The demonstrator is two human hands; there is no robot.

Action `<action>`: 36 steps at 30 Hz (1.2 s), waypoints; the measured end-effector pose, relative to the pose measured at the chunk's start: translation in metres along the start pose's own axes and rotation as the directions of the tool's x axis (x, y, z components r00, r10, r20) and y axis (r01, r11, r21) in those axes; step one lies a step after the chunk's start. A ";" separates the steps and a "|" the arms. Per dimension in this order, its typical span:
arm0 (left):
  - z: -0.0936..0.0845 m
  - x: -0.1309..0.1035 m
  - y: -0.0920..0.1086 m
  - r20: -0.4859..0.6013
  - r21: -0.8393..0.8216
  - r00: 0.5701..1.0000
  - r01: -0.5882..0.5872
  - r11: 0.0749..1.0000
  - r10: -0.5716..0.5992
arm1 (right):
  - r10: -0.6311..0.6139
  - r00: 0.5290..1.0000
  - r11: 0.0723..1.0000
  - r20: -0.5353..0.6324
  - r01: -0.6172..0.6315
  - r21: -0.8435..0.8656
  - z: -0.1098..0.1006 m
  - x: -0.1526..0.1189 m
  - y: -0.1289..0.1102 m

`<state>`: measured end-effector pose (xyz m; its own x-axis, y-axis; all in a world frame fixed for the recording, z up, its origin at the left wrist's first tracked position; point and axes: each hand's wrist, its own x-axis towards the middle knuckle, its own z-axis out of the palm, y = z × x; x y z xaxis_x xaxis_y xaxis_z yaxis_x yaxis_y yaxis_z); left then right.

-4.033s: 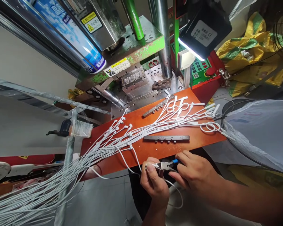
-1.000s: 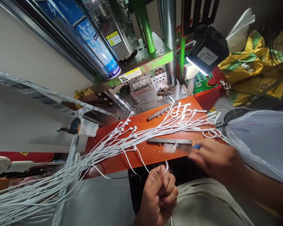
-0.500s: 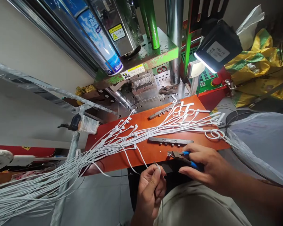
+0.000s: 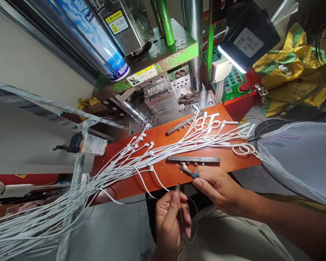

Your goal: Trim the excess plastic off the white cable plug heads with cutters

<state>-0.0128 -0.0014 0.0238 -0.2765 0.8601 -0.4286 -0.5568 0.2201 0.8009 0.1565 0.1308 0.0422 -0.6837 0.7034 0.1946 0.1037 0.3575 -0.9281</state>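
In the head view, the right hand (image 4: 220,188) hides most of the handles of the pliers (image 4: 188,172) it grips; only a bit of blue shows. The left hand (image 4: 170,214) pinches a cable with a metal end (image 4: 178,187); the fingers cover part of it, and its loop is hard to follow against the clothing. The pliers' tips are over the near part of the orange board (image 4: 159,179), just nearer than a metal bar (image 4: 192,160). Beyond lie a white cable bundle (image 4: 163,150) and a second bar (image 4: 180,126), its right end partly covered by cables. The spray can (image 4: 97,47) is cut off at the top. Bare board lies between the near bar and the near edge.
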 end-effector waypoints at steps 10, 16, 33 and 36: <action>0.017 -0.007 0.014 -0.123 0.277 0.990 -0.031 0.960 0.067 | -0.313 0.948 0.680 0.058 0.267 -0.683 -0.004 -0.020 0.010; 0.021 -0.010 0.020 -0.118 0.489 0.981 -0.080 0.868 0.157 | -0.369 0.920 0.654 0.133 0.358 -0.666 -0.013 -0.013 0.012; 0.015 -0.003 0.015 0.038 0.531 0.995 -0.095 0.842 0.088 | 0.089 0.996 0.986 0.004 -0.089 0.142 -0.007 -0.008 -0.005; 0.019 -0.004 0.015 0.032 0.461 0.998 -0.058 0.885 0.049 | 0.277 0.960 0.887 0.044 -0.273 0.373 0.002 -0.002 -0.008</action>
<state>-0.0053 0.0070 0.0452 -0.2778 0.8842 -0.3755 -0.1160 0.3572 0.9268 0.1557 0.1247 0.0485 -0.6594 0.7470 -0.0846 0.0093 -0.1044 -0.9945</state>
